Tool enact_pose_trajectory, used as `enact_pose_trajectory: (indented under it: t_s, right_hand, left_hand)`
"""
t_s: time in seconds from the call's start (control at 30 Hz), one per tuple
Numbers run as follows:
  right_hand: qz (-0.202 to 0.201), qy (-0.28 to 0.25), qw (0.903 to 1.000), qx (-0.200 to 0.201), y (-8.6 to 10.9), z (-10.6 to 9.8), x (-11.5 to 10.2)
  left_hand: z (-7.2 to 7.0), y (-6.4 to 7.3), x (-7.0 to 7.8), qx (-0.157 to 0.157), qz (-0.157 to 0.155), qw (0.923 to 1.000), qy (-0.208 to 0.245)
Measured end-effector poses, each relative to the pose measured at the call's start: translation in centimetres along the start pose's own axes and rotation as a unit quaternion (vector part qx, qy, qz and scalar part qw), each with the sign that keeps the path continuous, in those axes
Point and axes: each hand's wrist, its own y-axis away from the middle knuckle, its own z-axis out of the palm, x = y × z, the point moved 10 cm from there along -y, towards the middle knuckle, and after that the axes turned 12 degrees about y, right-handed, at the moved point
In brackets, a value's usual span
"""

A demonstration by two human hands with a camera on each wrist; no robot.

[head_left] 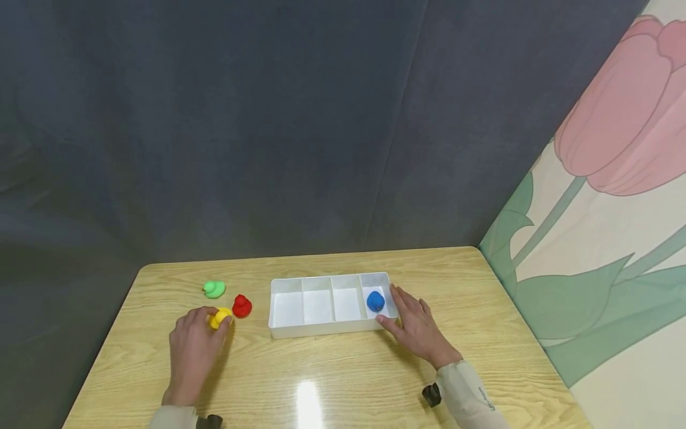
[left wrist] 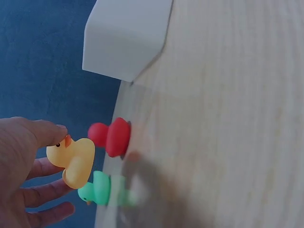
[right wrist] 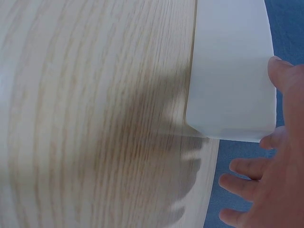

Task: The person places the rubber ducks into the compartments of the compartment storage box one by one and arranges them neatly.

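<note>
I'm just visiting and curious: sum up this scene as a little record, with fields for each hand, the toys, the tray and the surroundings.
Left hand: holds the yellow duck between thumb and fingers
Right hand: touches the right end of the white tray
Loose toys: red duck and green duck, both on the wooden table, left of the tray
Tray layout: four compartments in a row
In the rightmost compartment: a blue toy, shape hard to make out
Backdrop: dark curtain behind the table
</note>
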Motion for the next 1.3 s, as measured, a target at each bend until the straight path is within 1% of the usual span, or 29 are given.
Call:
enact_pose_trajectory:
  t_s: [0.2,0.37,0.57,0.67,0.77,0.9,0.97,1.17,1.3]
  right_hand:
    - [0.001,0.001,1.0,-0.003,0.0,0.1,0.1]
    - [0.0,0.003,1.0,-0.001,0.0,0.1,0.1]
    - [-0.002,0.0,1.0,0.004,0.1,0.0,0.0]
    - [-0.003,0.0,1.0,0.007,0.1,0.0,0.0]
    - [-0.004,0.0,0.9999,0.01,0.0,0.0,0.0]
    - [-0.004,-0.001,0.9999,0.012,0.0,-0.1,0.0]
    - [-0.005,-0.001,0.9999,0.013,0.0,-0.1,0.0]
    - [-0.004,-0.003,1.0,0.008,0.0,-0.1,0.0]
    - [-0.004,-0.004,1.0,0.006,0.0,0.0,-0.1]
  left_hand:
    - [-0.1,-0.8,1.2,-0.004,0.015,0.9999,0.007]
    - [0.2,-1.5,2.4,-0.008,0.027,0.9995,0.014]
    - [0.8,-2.2,3.7,-0.03,0.023,0.9992,0.015]
    - [1.1,-2.5,4.2,-0.033,0.022,0.9991,0.013]
    - [1.2,-2.8,4.9,-0.022,0.036,0.999,0.011]
    - [1.3,-2.9,5.7,-0.005,0.065,0.9978,0.011]
    - [1.4,-3.0,5.9,-0.005,0.069,0.9975,0.011]
    - [1.9,-3.2,6.6,-0.035,0.051,0.998,0.008]
    - [2.2,-3.3,7.1,-0.037,0.055,0.9977,0.011]
